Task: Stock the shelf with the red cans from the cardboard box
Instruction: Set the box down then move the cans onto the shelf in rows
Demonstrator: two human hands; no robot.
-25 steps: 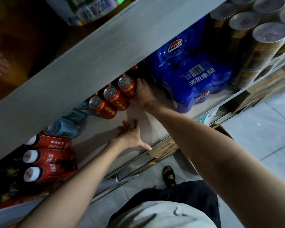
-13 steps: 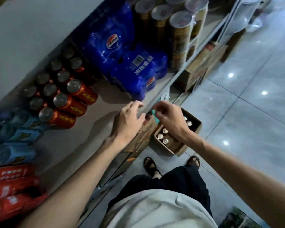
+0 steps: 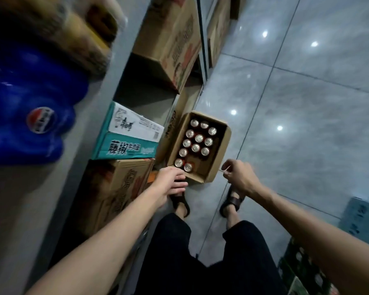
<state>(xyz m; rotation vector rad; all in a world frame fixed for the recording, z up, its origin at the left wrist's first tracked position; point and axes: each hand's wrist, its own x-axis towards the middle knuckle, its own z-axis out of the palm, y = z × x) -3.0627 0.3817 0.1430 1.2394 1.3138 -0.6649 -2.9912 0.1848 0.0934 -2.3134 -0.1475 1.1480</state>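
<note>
An open cardboard box (image 3: 223, 154) stands on the tiled floor beside the shelving. Inside it stand several red cans (image 3: 197, 142), seen from above as silver tops. My left hand (image 3: 170, 180) hovers just over the box's near left corner, fingers loosely extended and holding nothing. My right hand (image 3: 237, 175) hangs to the right of the box's near corner, fingers loosely curled and empty. The shelf board (image 3: 19, 199) runs down the left side; its red cans are out of view.
Blue shrink-wrapped cola packs (image 3: 28, 116) sit on the shelf at left. Below it are a teal carton (image 3: 128, 137) and brown cartons (image 3: 115, 192). More brown cartons (image 3: 173, 37) stand farther back. My sandalled feet (image 3: 232, 201) stand just behind the box. Crates sit at the lower right.
Both hands have left the shelf and come down toward the box on the floor. My view has swung from the shelf to the floor.
</note>
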